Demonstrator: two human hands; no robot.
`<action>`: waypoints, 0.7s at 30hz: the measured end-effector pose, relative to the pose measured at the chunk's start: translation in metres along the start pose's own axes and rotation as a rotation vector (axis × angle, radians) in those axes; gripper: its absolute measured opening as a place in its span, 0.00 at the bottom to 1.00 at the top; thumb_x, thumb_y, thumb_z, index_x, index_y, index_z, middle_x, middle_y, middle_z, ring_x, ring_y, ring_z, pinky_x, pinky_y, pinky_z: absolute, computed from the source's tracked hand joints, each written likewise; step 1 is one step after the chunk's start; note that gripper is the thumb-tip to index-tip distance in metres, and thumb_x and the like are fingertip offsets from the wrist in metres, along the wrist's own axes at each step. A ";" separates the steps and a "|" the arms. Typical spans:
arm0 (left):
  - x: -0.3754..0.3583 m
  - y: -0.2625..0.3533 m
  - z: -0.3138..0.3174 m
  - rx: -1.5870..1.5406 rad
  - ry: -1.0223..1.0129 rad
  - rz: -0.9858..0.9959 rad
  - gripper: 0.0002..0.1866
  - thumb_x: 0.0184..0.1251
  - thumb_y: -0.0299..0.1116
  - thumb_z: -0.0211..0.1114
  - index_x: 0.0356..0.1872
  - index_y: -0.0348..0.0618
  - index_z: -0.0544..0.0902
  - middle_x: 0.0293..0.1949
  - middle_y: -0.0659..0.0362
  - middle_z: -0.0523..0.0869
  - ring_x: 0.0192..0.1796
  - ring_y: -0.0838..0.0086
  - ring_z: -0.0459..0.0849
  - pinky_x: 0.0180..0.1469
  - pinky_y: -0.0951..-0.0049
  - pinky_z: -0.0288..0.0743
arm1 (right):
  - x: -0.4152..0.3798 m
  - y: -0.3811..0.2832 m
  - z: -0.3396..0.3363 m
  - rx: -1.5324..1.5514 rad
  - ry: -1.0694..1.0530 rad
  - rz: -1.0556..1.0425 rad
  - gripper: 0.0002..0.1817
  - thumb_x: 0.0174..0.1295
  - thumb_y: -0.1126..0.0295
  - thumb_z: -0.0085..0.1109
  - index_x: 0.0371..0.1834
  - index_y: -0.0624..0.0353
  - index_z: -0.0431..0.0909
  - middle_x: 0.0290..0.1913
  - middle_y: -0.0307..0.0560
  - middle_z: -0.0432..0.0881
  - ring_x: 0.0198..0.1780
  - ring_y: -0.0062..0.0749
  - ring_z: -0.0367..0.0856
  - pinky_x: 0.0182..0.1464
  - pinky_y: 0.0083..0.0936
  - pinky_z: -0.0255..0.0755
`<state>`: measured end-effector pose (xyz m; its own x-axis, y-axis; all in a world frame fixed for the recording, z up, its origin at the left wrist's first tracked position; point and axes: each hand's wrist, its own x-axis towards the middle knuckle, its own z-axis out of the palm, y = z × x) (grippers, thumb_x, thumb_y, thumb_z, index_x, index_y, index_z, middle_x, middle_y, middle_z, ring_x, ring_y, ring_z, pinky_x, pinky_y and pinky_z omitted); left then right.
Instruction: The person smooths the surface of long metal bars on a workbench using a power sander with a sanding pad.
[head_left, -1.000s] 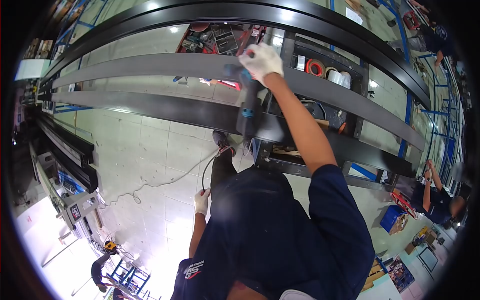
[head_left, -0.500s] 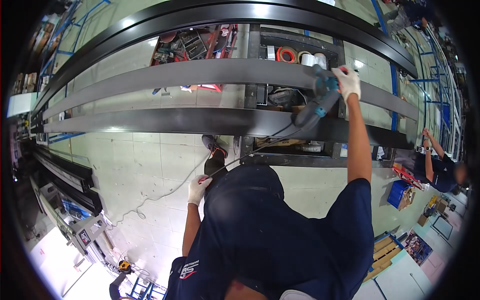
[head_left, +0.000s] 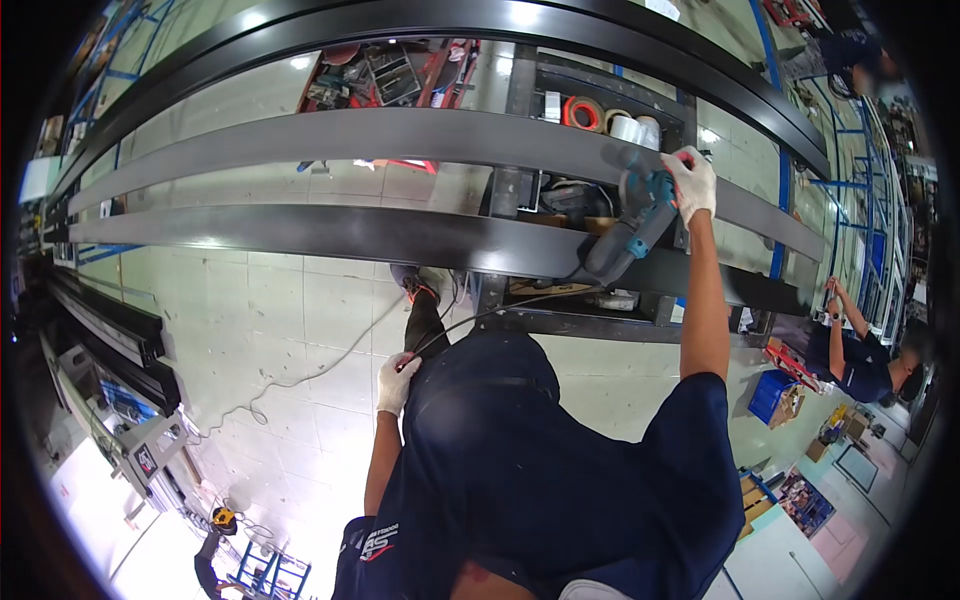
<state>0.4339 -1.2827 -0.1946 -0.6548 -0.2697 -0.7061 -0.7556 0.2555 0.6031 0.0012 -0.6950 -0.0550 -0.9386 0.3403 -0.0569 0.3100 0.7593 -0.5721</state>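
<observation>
My gloved right hand (head_left: 692,183) is closed on the head end of a teal and grey angle grinder (head_left: 640,220). The tool's blurred disc end lies over a flat grey metal bar (head_left: 400,135), while its body reaches back above the nearer dark bar (head_left: 350,235). From the grinder's tail, a dark power cord (head_left: 520,302) runs to my gloved left hand (head_left: 396,384), whose fingers are closed around it beside my leg. Contact between disc and bar is hard to make out.
A long black profile (head_left: 400,32) spans the far side. Tape rolls (head_left: 583,113) sit in the dark support frame (head_left: 515,90), near a red tool tray (head_left: 365,78). Cable (head_left: 300,380) trails over the floor. A co-worker (head_left: 855,360) stands at right by a blue box (head_left: 775,398).
The view has shifted a little. My right hand and the grinder have moved slightly left along the bar. The cord now bends more near my left hand. The co-worker at right has shifted.
</observation>
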 end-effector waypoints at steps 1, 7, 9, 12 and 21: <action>0.003 -0.014 -0.002 -0.043 0.012 -0.030 0.24 0.75 0.43 0.82 0.59 0.31 0.94 0.49 0.49 0.98 0.53 0.68 0.95 0.59 0.66 0.86 | -0.004 -0.023 0.014 0.003 -0.045 0.012 0.20 0.66 0.51 0.79 0.42 0.59 0.91 0.40 0.55 0.91 0.42 0.48 0.89 0.53 0.44 0.82; -0.001 -0.037 -0.031 -0.217 0.067 -0.184 0.21 0.79 0.40 0.80 0.58 0.29 0.94 0.46 0.55 0.98 0.48 0.76 0.93 0.56 0.72 0.86 | -0.027 -0.153 0.101 -0.078 -0.118 -0.255 0.22 0.64 0.45 0.79 0.42 0.55 0.93 0.47 0.57 0.92 0.53 0.58 0.91 0.59 0.46 0.82; 0.000 -0.054 -0.047 -0.271 0.085 -0.194 0.20 0.81 0.39 0.79 0.57 0.28 0.94 0.45 0.57 0.97 0.47 0.77 0.92 0.55 0.73 0.85 | -0.044 -0.205 0.133 -0.060 -0.140 -0.273 0.23 0.64 0.45 0.77 0.41 0.55 0.92 0.50 0.57 0.92 0.55 0.60 0.90 0.59 0.48 0.81; 0.007 -0.072 -0.067 -0.362 0.122 -0.185 0.17 0.83 0.37 0.77 0.53 0.28 0.94 0.42 0.59 0.96 0.44 0.78 0.91 0.53 0.75 0.83 | -0.063 -0.284 0.181 -0.087 -0.200 -0.349 0.22 0.65 0.45 0.74 0.40 0.54 0.92 0.51 0.55 0.92 0.57 0.59 0.90 0.61 0.49 0.82; 0.049 -0.110 -0.152 -0.226 0.221 -0.211 0.22 0.81 0.48 0.79 0.48 0.32 0.96 0.37 0.62 0.95 0.42 0.80 0.87 0.49 0.71 0.80 | -0.115 -0.509 0.329 -0.021 -0.387 -0.460 0.14 0.60 0.52 0.68 0.38 0.48 0.94 0.49 0.53 0.95 0.57 0.55 0.94 0.63 0.47 0.87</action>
<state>0.4822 -1.4650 -0.2392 -0.4538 -0.4944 -0.7414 -0.8430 -0.0313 0.5369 -0.0982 -1.3032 -0.0268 -0.9627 -0.2500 -0.1036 -0.1421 0.7930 -0.5924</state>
